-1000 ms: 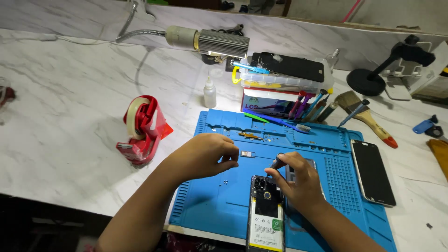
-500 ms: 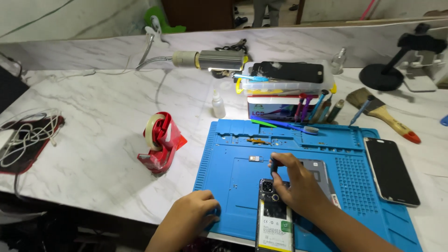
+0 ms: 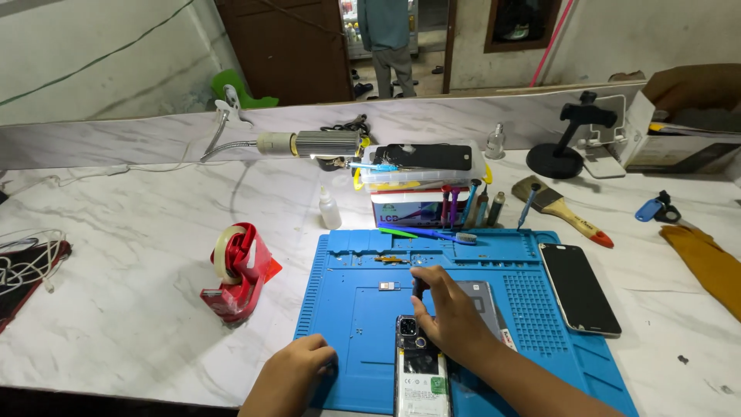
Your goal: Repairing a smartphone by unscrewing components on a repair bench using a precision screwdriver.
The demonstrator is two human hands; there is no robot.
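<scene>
Right hand (image 3: 451,316) pinches a dark tool (image 3: 417,287) above the opened phone (image 3: 421,371); left hand (image 3: 297,371) curled beside the phone on the blue mat (image 3: 347,309)

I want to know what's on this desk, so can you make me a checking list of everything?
Surface: white marble table with a blue work mat on it.
Job's things: opened phone lying back-up on the mat; a small dark tool in the right hand.
Clutter: red tape dispenser, small squeeze bottle, paintbrush, second phone face-up, box of tools.
Hands: left hand rests on the mat's near edge, holding nothing seen; right hand grips the tool above the opened phone.
Cables: white cables at the far left.
Surroundings: gooseneck lamp, black phone stand, a person standing in the doorway.
</scene>
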